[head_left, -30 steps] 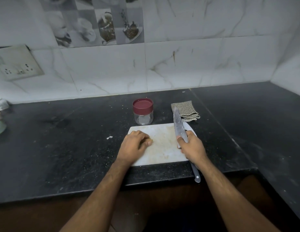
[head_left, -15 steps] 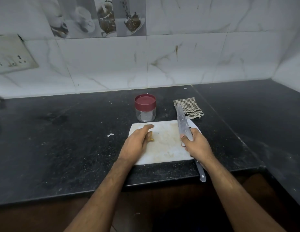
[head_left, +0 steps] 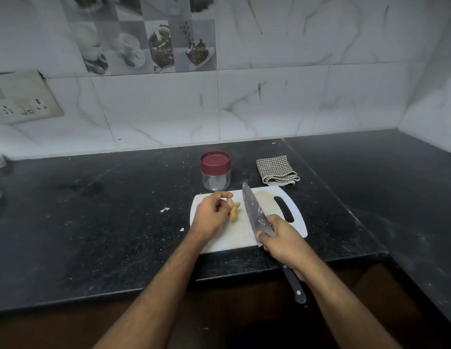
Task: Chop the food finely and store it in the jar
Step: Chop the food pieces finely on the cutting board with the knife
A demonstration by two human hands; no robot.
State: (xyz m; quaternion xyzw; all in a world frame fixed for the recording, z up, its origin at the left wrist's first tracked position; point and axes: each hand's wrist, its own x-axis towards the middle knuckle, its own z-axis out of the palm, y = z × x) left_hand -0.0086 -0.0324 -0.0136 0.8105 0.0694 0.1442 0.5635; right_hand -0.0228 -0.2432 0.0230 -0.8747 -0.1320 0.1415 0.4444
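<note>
Knife [head_left: 256, 212] swung nearer ginger [head_left: 234, 211]; left hand [head_left: 211, 214] steadies it.

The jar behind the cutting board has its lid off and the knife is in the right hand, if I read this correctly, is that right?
Not quite. The head view shows the jar with its dark red lid on, not off. The rest holds: it stands behind the cutting board, and the right hand grips the knife.

Jar [head_left: 215, 173] behind board [head_left: 298, 217]; cloth [head_left: 276, 170] right of jar; ginger [head_left: 234, 211] on board.
</note>
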